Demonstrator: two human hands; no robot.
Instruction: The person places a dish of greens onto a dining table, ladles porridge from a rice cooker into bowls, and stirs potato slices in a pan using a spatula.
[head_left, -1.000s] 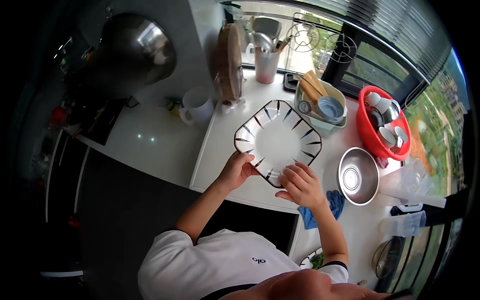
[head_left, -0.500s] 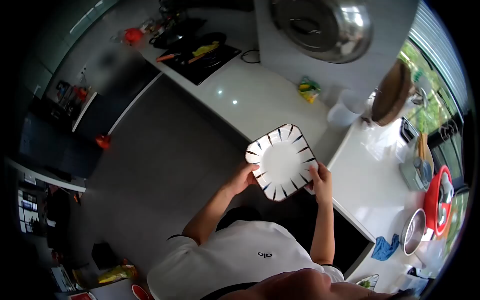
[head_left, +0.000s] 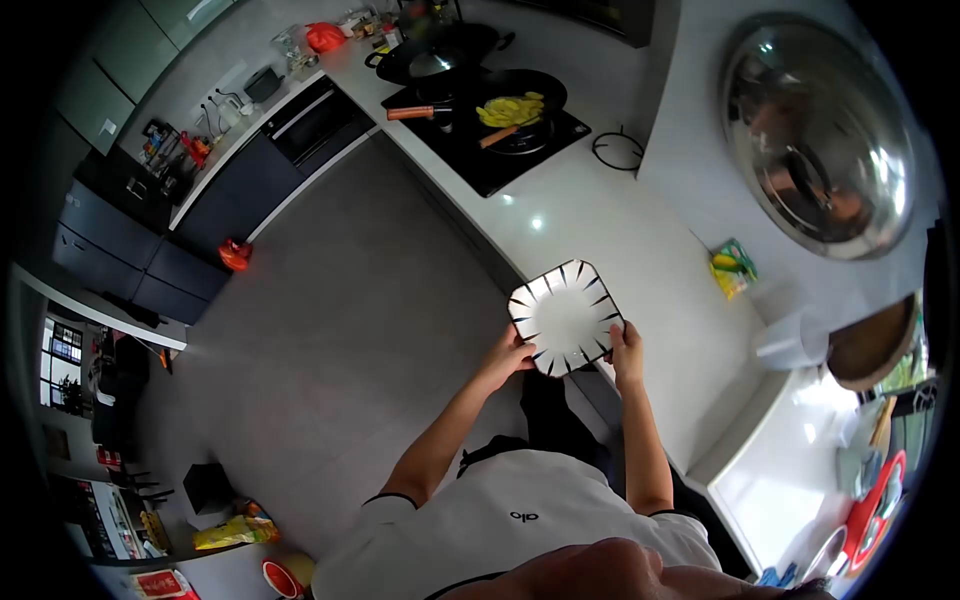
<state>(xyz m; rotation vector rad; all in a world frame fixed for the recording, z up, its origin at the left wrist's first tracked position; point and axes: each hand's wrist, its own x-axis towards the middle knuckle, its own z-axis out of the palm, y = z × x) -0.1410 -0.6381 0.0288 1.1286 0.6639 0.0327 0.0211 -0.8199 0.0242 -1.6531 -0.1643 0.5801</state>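
Both my hands hold a squarish white plate (head_left: 563, 318) with dark stripes around its rim, its face turned up and bare. My left hand (head_left: 512, 355) grips its left lower edge, thumb on top. On the opposite side, my right hand (head_left: 625, 350) has its thumb over the right edge; the fingers under the plate are partly hidden. Farther off, on the black cooktop (head_left: 490, 180), stands a frying pan (head_left: 553, 92) with yellow-green food (head_left: 512, 109) in it. A wooden-handled utensil (head_left: 497, 137) leans in that pan.
The white counter (head_left: 590, 215) runs along my right side. A large metal lid (head_left: 820, 140) hangs on the wall. Beside it are a yellow-green packet (head_left: 733, 268) and a white container (head_left: 792, 342). A wok (head_left: 440, 55) stands behind the pan. A red bag (head_left: 235, 254) lies by the floor cabinets.
My view and body have turned toward the cooktop, which now shows nearer and more fully. The plate stays in both hands; the sink-side items have shifted to the lower right.
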